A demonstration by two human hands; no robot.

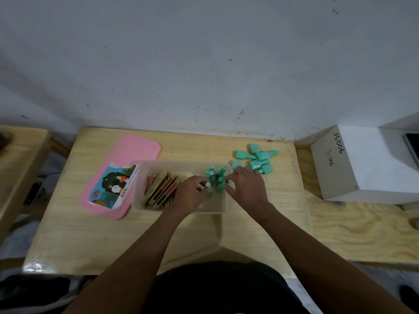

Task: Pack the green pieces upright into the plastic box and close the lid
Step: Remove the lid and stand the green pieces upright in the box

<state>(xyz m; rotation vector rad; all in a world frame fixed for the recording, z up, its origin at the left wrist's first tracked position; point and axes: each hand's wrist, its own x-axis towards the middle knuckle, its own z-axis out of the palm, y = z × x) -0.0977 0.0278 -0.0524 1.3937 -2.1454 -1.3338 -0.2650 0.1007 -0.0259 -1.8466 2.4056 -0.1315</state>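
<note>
A clear plastic box (pixel 145 207) sits mid-table. Several green pieces (pixel 217 175) stand upright in its right end. My left hand (pixel 190 193) reaches into the box, fingers closed on the top of one upright green piece (pixel 208 185). My right hand (pixel 247 186) rests at the box's right rim, fingers touching the standing pieces; what it holds is hidden. A pile of several loose green pieces (pixel 257 158) lies on the table just beyond my right hand. The pink lid (pixel 136 150) lies flat to the left of the box.
Several brown and red flat items (pixel 162 189) stand in the box's left half. A white box marked JS006 (pixel 353 164) sits at the right on a lower wooden board. A grey wall rises right behind the wooden table (pixel 90 241).
</note>
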